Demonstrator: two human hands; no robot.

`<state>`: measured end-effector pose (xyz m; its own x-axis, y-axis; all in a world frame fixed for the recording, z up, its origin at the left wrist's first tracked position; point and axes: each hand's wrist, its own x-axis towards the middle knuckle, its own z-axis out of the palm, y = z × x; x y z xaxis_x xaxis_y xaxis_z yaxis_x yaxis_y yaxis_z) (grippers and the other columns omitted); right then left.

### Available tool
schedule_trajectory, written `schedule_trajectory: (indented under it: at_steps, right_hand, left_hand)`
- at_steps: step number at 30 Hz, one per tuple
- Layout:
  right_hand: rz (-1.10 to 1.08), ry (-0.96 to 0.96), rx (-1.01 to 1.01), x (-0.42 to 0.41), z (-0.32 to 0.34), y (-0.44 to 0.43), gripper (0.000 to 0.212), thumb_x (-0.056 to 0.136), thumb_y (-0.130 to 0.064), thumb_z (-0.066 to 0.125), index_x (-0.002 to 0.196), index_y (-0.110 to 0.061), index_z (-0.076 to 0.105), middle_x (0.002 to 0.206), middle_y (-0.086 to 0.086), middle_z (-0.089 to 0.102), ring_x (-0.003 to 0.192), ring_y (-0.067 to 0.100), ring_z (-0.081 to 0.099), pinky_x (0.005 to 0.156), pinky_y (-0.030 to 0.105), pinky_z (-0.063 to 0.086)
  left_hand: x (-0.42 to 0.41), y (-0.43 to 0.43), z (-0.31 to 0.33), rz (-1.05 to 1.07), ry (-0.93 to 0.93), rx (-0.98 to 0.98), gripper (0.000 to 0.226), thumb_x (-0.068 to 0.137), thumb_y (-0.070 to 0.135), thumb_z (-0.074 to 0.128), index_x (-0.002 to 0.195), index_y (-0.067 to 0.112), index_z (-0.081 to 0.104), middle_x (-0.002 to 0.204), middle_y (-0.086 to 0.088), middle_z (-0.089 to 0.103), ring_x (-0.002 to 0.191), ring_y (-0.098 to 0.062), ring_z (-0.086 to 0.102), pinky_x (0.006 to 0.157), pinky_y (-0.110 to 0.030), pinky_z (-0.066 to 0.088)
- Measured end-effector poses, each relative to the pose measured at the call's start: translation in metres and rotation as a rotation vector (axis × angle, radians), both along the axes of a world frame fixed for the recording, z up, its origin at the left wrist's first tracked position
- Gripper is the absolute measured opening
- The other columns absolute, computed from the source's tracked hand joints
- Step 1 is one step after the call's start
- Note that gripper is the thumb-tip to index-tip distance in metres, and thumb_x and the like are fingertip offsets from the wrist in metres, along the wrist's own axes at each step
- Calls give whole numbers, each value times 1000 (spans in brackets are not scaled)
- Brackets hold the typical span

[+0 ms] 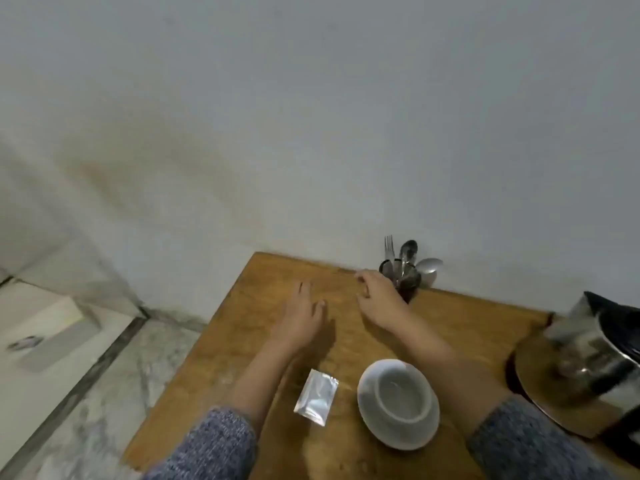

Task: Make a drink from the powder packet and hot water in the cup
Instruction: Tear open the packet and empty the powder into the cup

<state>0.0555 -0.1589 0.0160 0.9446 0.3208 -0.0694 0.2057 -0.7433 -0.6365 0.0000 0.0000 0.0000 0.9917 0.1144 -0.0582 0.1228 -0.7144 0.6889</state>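
A silver powder packet [316, 397] lies flat on the wooden table [242, 341], near the front. Just right of it stands a white cup [401, 396] on a white saucer [370, 420]; the cup looks empty. A steel kettle [595, 355] with a black lid sits on a round wooden mat at the right edge. My left hand [304, 315] rests palm down on the table's far half, fingers spread, holding nothing. My right hand [379, 299] hovers further back beside the cutlery holder, fingers loosely curled, with nothing visible in them.
A dark holder [407, 282] with a fork and spoons stands against the pale wall at the table's back edge. The table's left edge drops to a marble floor [114, 393]. A pale box-like object [52, 334] lies on the floor at far left.
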Motion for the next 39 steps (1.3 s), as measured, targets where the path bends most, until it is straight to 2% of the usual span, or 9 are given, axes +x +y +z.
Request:
schedule_trajectory:
  at_steps: [5,11,18,24,27,29,32,36,39]
  right_hand:
    - [115,240,-84,-22,-46,23,23,81,2,48,99,-3,61,99,18,63,83,30,59,73,41,51]
    - [242,428,-254,-48,-80,51,17,78,0,49,84,-13,57,86,9,57,75,22,52,65,32,43]
    - [282,374,-523,-60,-92,57,22,80,-15,63,100,-16,55,94,4,54,85,21,55,67,31,44]
    - [286,388,-512,-62,-99,57,10,81,-10,61,90,-13,56,87,3,55,80,20,54,54,25,37]
    - [348,357,-514,-63,-93,56,5,83,-15,61,87,-14,59,90,3,56,86,22,58,62,28,41]
    - [383,364,-471,-60,-84,53,19,83,-15,60,70,-20,48,80,1,52,78,20,53,60,29,37]
    - [383,390,-354,-53,-60,47,29,80,-11,61,64,-22,39,68,-1,44,64,17,41,54,29,30]
    - [419,293,-281,-47,-20,42,20,87,-27,59,70,-23,50,67,-4,47,61,14,41,56,29,32]
    - [386,212,-151,-42,3,37,14,91,-21,56,77,-21,60,71,-4,53,65,13,45,58,28,34]
  left_hand:
    - [-48,9,-59,52,248,-8,40,85,19,59,118,0,46,123,-19,47,114,-30,47,94,-31,37]
    - [-84,9,-99,131,367,-30,45,75,27,71,107,3,48,116,-15,47,108,-30,46,90,-36,41]
    - [-91,0,-110,209,357,-106,46,70,22,72,104,7,45,106,-15,53,103,-31,48,74,-33,38]
    - [-90,-1,-113,166,360,-91,27,69,20,73,84,10,52,104,-20,59,103,-36,52,78,-38,43]
    - [-97,1,-113,144,305,-122,27,71,19,72,70,18,44,97,-15,53,93,-28,47,69,-31,35]
    - [-103,0,-109,196,228,-224,20,77,16,67,73,18,48,84,-7,50,78,-20,46,60,-26,33]
    - [-108,-3,-97,312,139,-518,11,87,17,58,78,13,53,71,0,52,69,-14,47,63,-28,37]
    - [-99,-2,-72,245,42,-611,11,90,22,56,84,13,58,69,5,55,59,0,49,57,-17,40]
    - [-84,1,-50,151,-26,-616,4,90,17,56,87,18,59,69,9,53,59,4,46,57,-17,38]
